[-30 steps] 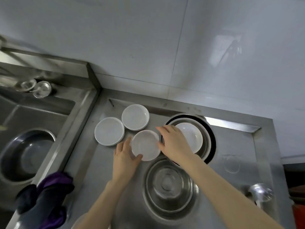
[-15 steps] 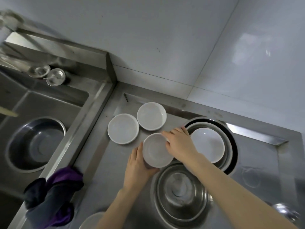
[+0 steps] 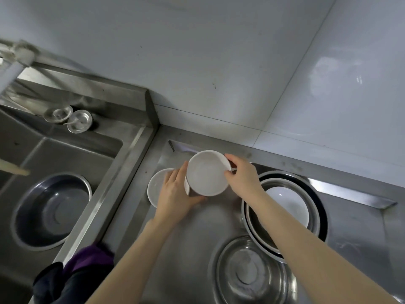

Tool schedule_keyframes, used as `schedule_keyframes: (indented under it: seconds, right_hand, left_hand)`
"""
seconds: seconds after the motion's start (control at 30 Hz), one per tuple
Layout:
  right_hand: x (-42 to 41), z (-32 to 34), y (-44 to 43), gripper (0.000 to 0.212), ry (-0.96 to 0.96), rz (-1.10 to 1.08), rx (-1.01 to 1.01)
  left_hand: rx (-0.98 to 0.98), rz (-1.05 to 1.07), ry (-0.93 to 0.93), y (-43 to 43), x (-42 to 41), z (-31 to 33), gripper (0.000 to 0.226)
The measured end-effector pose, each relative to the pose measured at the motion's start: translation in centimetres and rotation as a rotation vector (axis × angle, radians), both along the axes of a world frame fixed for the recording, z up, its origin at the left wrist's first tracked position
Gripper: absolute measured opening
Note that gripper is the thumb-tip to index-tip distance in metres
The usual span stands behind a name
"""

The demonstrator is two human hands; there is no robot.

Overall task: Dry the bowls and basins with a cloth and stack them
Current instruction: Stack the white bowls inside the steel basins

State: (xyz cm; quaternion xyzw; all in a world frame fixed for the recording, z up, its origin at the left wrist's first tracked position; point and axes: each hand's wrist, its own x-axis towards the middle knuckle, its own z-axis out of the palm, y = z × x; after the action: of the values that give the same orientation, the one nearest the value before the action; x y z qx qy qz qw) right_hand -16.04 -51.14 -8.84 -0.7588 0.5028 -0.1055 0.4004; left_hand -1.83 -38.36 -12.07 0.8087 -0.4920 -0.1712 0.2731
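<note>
I had both hands on one white bowl (image 3: 207, 172), which was lifted off the steel table (image 3: 210, 218) near its back corner. The left hand (image 3: 175, 194) cupped the bowl's left side with the thumb tucked beneath. The right hand (image 3: 243, 178) pinched the opposite rim between thumb and fingers. I judged that this two-sided hold was meant to keep a possibly wet, slippery bowl level.

A second white bowl (image 3: 155, 187) lay on the table just beside it, partly hidden by the left hand. A sliver of white under the held bowl's edge might have been a third bowl, but I could not tell.

The cloth (image 3: 72, 273) lay bunched on the ridge beside the sink (image 3: 65, 154), well apart from both hands. I therefore read this step as gathering the small bowls into one stack, not as wiping them.

To the right sat the nested basins (image 3: 315, 216) holding a larger white bowl (image 3: 291, 207). A lone steel basin (image 3: 249, 270) stood nearer me.
</note>
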Motion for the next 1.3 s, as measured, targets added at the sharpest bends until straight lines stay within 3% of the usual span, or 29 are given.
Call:
schedule_keyframes:
  seconds: [0.53,0.8,1.1,1.3]
  right_hand:
    - [0.7,-3.2,-0.8,0.061,-0.033,-0.031,0.166]
    - [-0.2,-1.7,0.1,0.066,-0.064,-0.060,0.173]
    - [-8.6,3.8,2.6,0.064,-0.141,-0.212,0.056]
    - [-14.9,4.7,3.2,0.062,-0.107,-0.358,0.051]
  left_hand:
    - [0.098,-0.029,-0.122,-2.7,1.6,-2.4,0.120]
    - [0.004,-0.049,-0.136,-2.4,1.1,-0.9,0.110]
    - [-0.167,-0.182,-0.157,-1.7,-5.2,4.7,0.112]
    - [-0.103,-0.292,-0.040,-3.1,-11.1,4.6,0.113]
